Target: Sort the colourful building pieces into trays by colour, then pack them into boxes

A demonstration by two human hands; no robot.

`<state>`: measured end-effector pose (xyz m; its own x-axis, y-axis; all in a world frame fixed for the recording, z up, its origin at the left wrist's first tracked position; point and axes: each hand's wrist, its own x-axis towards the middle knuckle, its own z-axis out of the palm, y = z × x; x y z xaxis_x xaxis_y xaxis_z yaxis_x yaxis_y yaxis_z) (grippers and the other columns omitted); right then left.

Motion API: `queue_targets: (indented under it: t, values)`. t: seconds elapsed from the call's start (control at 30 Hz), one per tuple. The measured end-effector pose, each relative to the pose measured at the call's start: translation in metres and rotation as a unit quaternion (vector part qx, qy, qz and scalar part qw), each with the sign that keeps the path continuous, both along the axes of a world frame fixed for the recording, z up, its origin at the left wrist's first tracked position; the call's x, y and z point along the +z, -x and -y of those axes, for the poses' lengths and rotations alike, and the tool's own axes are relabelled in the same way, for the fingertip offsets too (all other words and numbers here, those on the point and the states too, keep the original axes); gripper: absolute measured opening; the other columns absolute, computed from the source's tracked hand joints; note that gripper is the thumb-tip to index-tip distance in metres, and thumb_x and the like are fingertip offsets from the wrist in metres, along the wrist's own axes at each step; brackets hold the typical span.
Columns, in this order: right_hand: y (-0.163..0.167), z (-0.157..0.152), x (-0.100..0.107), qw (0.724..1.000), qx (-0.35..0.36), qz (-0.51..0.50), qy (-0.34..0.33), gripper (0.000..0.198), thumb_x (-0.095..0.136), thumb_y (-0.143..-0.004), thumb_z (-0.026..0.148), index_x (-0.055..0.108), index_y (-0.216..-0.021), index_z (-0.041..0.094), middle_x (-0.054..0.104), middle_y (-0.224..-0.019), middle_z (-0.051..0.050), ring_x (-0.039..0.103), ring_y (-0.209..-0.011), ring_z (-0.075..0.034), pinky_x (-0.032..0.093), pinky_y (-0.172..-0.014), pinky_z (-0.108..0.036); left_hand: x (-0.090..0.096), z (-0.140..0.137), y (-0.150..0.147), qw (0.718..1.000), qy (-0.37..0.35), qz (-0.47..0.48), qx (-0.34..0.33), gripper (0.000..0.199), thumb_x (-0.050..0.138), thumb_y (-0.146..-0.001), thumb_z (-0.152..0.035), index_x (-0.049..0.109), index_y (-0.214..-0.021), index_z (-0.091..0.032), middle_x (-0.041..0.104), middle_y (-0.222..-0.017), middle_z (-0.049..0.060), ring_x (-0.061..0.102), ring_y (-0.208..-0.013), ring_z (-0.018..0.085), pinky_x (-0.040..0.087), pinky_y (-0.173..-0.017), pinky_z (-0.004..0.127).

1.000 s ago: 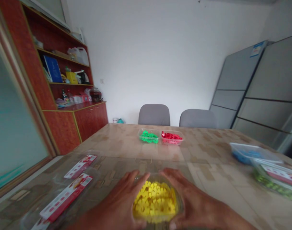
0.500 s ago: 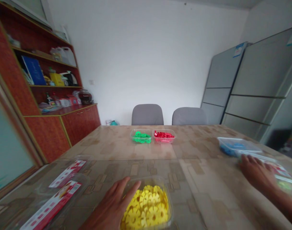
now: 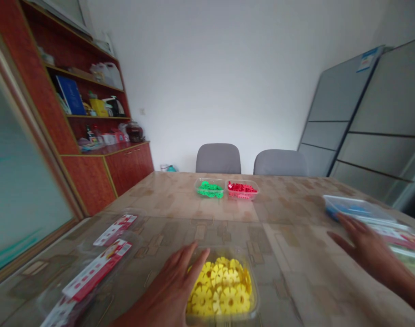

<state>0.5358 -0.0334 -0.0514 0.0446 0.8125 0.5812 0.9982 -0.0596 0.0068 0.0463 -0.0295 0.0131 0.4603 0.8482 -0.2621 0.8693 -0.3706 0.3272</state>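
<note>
My left hand [image 3: 169, 281] reaches in from below, thumb and fingers apart, along the left side of a clear plastic box [image 3: 255, 302]. Whether it touches the wall I cannot tell. Yellow flower-shaped plastic pieces [image 3: 224, 286] fill this box. My right hand [image 3: 371, 250], slightly blurred, stretches over the table at the right with its thumb spread away. Its fingertips are by the near edge of a clear box with blue pieces [image 3: 355, 209]; contact is unclear. Beside that hand are a clear lid with a red and white label [image 3: 403, 238] and a box of pale green contents [image 3: 410, 261], partly cut off.
At the table's far side stand a box of green pieces [image 3: 210, 190] and one of red pieces [image 3: 242, 190]. Clear lids with red and white labels [image 3: 96, 270] lie at the left. Two grey chairs [image 3: 218, 159] are behind the patterned tabletop [image 3: 282, 245].
The view has turned slightly left, so things sit further right. My right hand has shifted left toward the blue pieces' box, its thumb now spread. The left hand stays beside the yellow pieces.
</note>
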Motion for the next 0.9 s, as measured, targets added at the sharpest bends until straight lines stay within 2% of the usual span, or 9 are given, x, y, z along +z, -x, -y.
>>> queue_targets:
  t: [0.07, 0.2, 0.27, 0.33, 0.43, 0.5, 0.63, 0.77, 0.9]
  values:
    - [0.067, 0.004, 0.017, 0.989, 0.095, -0.069, 0.084, 0.062, 0.039, -0.089, 0.053, 0.039, -0.140, 0.018, 0.052, -0.135, -0.017, 0.051, -0.122, -0.036, 0.040, -0.100, -0.056, 0.000, 0.002, 0.002, 1.000, 0.006, 0.006, -0.006, 0.105, 0.075, -0.060, -0.035, 0.021, -0.149, -0.021, 0.005, -0.155, 0.007, 0.006, -0.142, 0.030, 0.015, -0.114, 0.046]
    - [0.191, 0.025, 0.048, 0.912, 0.291, -0.092, 0.275, 0.083, 0.053, -0.086, 0.056, 0.014, -0.151, 0.021, 0.021, -0.154, -0.012, 0.027, -0.138, -0.032, 0.035, -0.107, -0.050, -0.011, 0.005, 0.005, 0.999, 0.001, 0.031, -0.019, 0.101, 0.071, -0.066, -0.033, 0.016, -0.149, -0.017, 0.005, -0.155, 0.009, 0.008, -0.142, 0.030, 0.017, -0.114, 0.047]
    - [0.232, 0.031, 0.054, 0.874, 0.363, -0.078, 0.312, 0.097, 0.064, -0.077, 0.058, 0.011, -0.151, 0.022, 0.016, -0.155, -0.012, 0.023, -0.138, -0.034, 0.035, -0.107, -0.049, -0.016, 0.007, 0.009, 0.998, -0.006, 0.049, -0.036, 0.099, 0.071, -0.068, -0.033, 0.016, -0.150, -0.020, 0.007, -0.155, 0.009, 0.010, -0.142, 0.030, 0.019, -0.113, 0.046]
    - [0.255, 0.032, 0.051, 0.877, 0.384, -0.056, 0.283, 0.102, 0.073, -0.073, 0.045, 0.012, -0.151, 0.021, 0.018, -0.154, -0.014, 0.025, -0.138, -0.035, 0.032, -0.109, -0.049, -0.013, 0.004, 0.020, 0.996, 0.001, 0.064, -0.060, 0.101, 0.074, -0.069, -0.036, 0.014, -0.150, -0.024, 0.007, -0.156, 0.007, 0.012, -0.142, 0.031, 0.021, -0.113, 0.047]
    - [0.266, 0.022, 0.030, 0.896, 0.384, -0.014, 0.223, 0.111, 0.081, -0.062, 0.029, 0.014, -0.151, 0.020, 0.021, -0.153, -0.019, 0.024, -0.137, -0.038, 0.032, -0.108, -0.053, 0.007, -0.010, 0.051, 0.992, 0.015, 0.077, -0.099, 0.096, 0.071, -0.073, -0.047, 0.015, -0.149, -0.032, 0.010, -0.156, 0.002, 0.017, -0.141, 0.031, 0.023, -0.112, 0.046]
    - [0.263, 0.012, 0.010, 0.903, 0.390, 0.007, 0.181, 0.110, 0.079, -0.063, 0.025, 0.013, -0.151, 0.024, 0.027, -0.151, -0.020, 0.030, -0.134, -0.041, 0.038, -0.102, -0.057, 0.025, -0.027, 0.080, 0.989, -0.039, 0.106, -0.098, 0.077, 0.061, -0.083, -0.051, 0.021, -0.147, -0.036, 0.019, -0.155, -0.001, 0.024, -0.139, 0.029, 0.024, -0.112, 0.043]
    - [0.257, 0.001, -0.022, 0.915, 0.393, 0.003, 0.093, 0.097, 0.070, -0.071, 0.019, 0.015, -0.150, 0.032, 0.047, -0.140, -0.016, 0.045, -0.124, -0.041, 0.045, -0.092, -0.059, 0.048, -0.070, 0.141, 0.974, -0.180, 0.136, 0.030, 0.056, 0.049, -0.092, -0.044, 0.037, -0.142, -0.021, 0.039, -0.147, 0.005, 0.039, -0.131, 0.027, 0.027, -0.109, 0.036]
    - [0.260, 0.006, -0.026, 0.925, 0.372, -0.006, 0.076, 0.082, 0.062, -0.081, 0.016, 0.021, -0.147, 0.039, 0.054, -0.133, -0.011, 0.051, -0.119, -0.037, 0.047, -0.090, -0.054, 0.038, -0.102, 0.184, 0.972, -0.155, 0.127, 0.125, 0.052, 0.051, -0.090, -0.035, 0.046, -0.133, -0.007, 0.050, -0.138, 0.012, 0.047, -0.121, 0.027, 0.031, -0.102, 0.031]
    - [0.259, 0.009, -0.025, 0.925, 0.372, -0.006, 0.077, 0.074, 0.059, -0.084, 0.022, 0.023, -0.147, 0.039, 0.053, -0.135, -0.011, 0.051, -0.119, -0.037, 0.046, -0.092, -0.054, 0.019, -0.113, 0.199, 0.975, -0.111, 0.127, 0.145, 0.031, 0.067, -0.076, -0.028, 0.066, -0.104, -0.014, 0.071, -0.104, 0.001, 0.060, -0.097, 0.023, 0.040, -0.083, 0.023]
